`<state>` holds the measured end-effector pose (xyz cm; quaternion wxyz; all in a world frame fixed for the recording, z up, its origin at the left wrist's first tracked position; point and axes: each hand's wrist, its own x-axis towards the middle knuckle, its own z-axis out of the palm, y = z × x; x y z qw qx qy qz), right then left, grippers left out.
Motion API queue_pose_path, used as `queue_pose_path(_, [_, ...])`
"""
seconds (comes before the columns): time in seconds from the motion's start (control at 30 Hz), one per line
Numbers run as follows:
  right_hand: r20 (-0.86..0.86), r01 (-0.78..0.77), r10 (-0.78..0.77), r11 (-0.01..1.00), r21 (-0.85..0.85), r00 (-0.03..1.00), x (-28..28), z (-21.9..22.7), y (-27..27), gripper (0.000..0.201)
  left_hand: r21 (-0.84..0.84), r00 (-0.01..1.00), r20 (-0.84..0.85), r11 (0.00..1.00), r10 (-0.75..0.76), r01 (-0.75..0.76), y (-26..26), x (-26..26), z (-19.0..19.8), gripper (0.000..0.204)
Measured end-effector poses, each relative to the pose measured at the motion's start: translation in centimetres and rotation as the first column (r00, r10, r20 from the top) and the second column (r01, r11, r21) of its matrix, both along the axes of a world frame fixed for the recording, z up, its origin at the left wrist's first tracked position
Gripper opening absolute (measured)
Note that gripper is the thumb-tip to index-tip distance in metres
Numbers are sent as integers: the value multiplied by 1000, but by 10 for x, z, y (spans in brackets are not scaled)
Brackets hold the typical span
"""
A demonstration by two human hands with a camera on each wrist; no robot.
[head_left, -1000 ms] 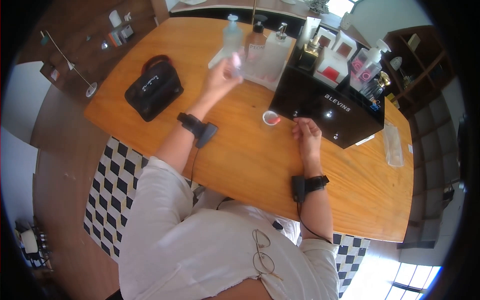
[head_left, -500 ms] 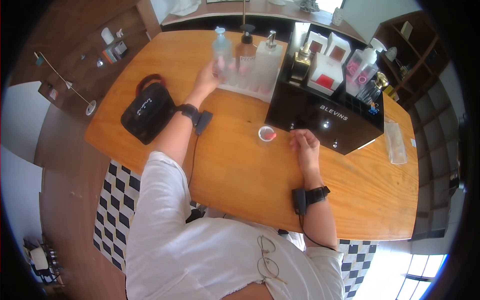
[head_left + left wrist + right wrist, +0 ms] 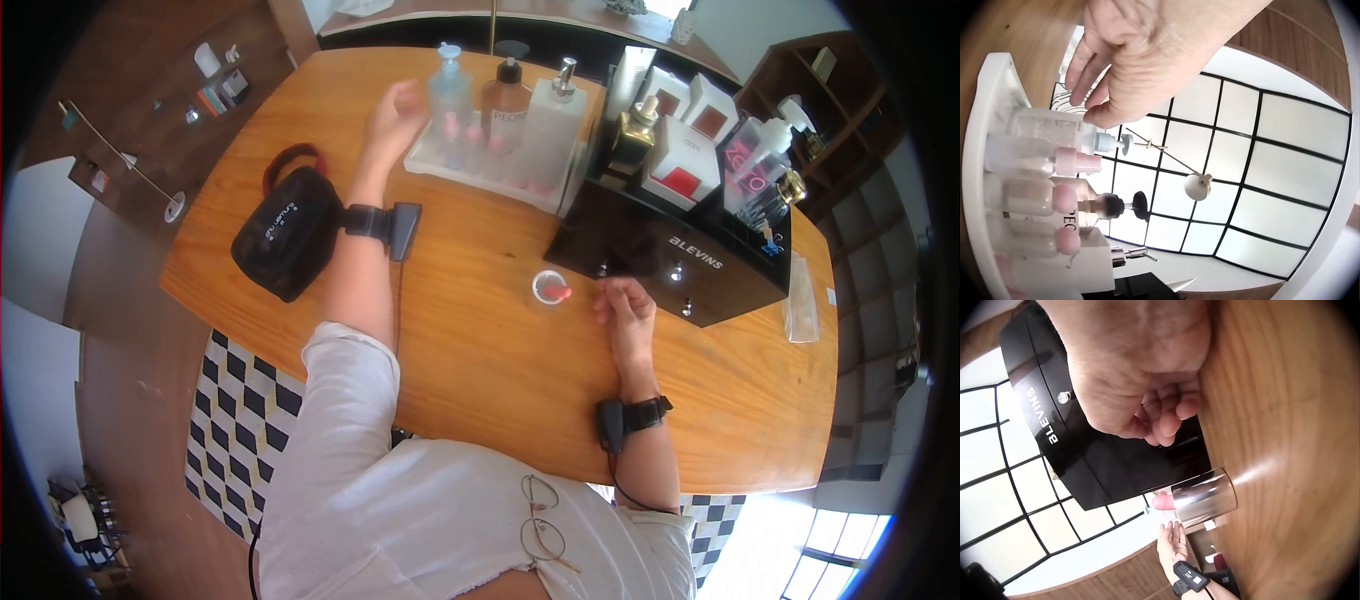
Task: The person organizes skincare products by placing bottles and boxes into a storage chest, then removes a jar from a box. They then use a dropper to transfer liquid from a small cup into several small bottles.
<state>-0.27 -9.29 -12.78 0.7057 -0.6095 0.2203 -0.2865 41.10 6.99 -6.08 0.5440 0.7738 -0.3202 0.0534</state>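
Observation:
My left hand [image 3: 392,125] is raised at the tray's left end with nothing in it, fingers loosely extended. In the left wrist view the thumb overlaps the blue-topped pump bottle [image 3: 1054,130]. The white tray [image 3: 490,188] holds small clear bottles with pink tops, among them a spray bottle [image 3: 1079,161], in front of larger pump bottles. My right hand [image 3: 628,312] rests on the table with fingers loosely curled, holding nothing. Beside it stands a small silver cup [image 3: 1207,499] with a pink-red tip [image 3: 1163,502] sticking out. Behind is the black drawer box [image 3: 640,255].
A black pouch [image 3: 287,235] with a red handle lies left of my left forearm. White boxes [image 3: 685,160], a tube and bottles crowd the top of the drawer box. A clear case [image 3: 802,300] lies at the table's right edge.
A second ago my left hand held a small pink-topped bottle. It moved to the tray, let the bottle go there, and has drawn back left. My right hand has stayed by the cup.

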Motion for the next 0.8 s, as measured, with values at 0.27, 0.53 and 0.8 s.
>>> queue_pose_path(0.27, [-36, 11, -13, 999, -46, 999, 1, 0, 1, 19, -164, 997, -64, 986, -37, 26, -13, 19, 12, 61])
queue_pose_path(0.53, [-70, 12, -18, 996, -84, 997, -1, 4, 6, 19, -138, 985, -87, 981, -147, 134, -25, 15, 2, 77])
queue_pose_path(0.8, [-96, 27, -34, 997, -79, 995, -2, 4, 7, 19, -139, 978, -119, 978, -174, 157, -43, 24, -36, 86])
